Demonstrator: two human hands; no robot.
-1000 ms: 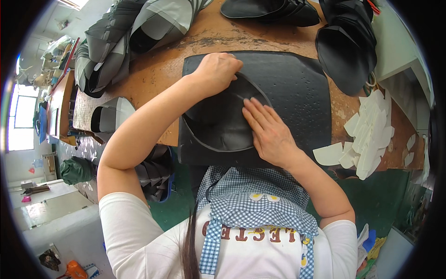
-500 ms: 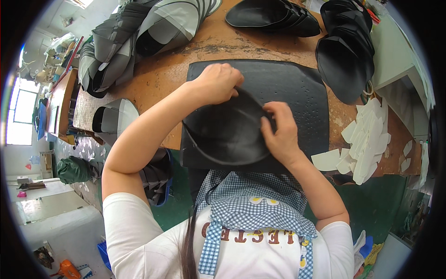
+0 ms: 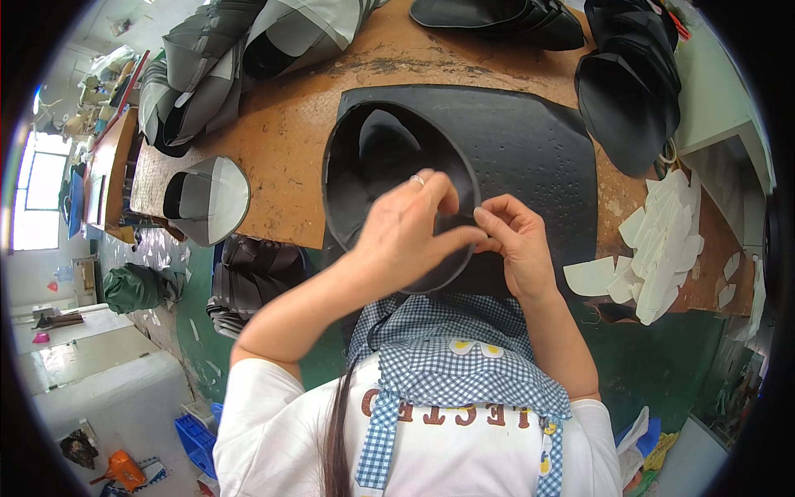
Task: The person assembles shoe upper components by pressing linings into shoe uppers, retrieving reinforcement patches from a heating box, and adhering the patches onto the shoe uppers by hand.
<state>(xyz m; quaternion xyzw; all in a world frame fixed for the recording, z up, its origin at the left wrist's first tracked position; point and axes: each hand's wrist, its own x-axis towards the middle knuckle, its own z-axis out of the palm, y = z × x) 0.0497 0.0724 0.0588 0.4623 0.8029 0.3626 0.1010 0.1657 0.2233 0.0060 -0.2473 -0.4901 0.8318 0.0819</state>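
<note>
A black leather shoe upper (image 3: pixel 348 141), its wide oval opening facing up, rests on a black mat (image 3: pixel 538 149) on the bench in front of me. My left hand (image 3: pixel 406 228) reaches across the opening, its thumb and bent fingers at the right rim. Right beside it, the thumb and fingers of my right hand (image 3: pixel 523 244) pinch that same rim from outside. My fingertips nearly meet, and whatever small part lies between them is hidden.
Stacked grey uppers (image 3: pixel 207 50) fill the far left, with a single grey-and-white upper (image 3: pixel 217 199) nearer. Black uppers (image 3: pixel 627 108) pile up at the far right. White curved stiffener pieces (image 3: pixel 658 240) lie heaped right of the mat on the wooden bench (image 3: pixel 281 149).
The upper has turned, so its opening now faces up more fully. My left hand has come down from the far rim to the right rim, next to my right hand.
</note>
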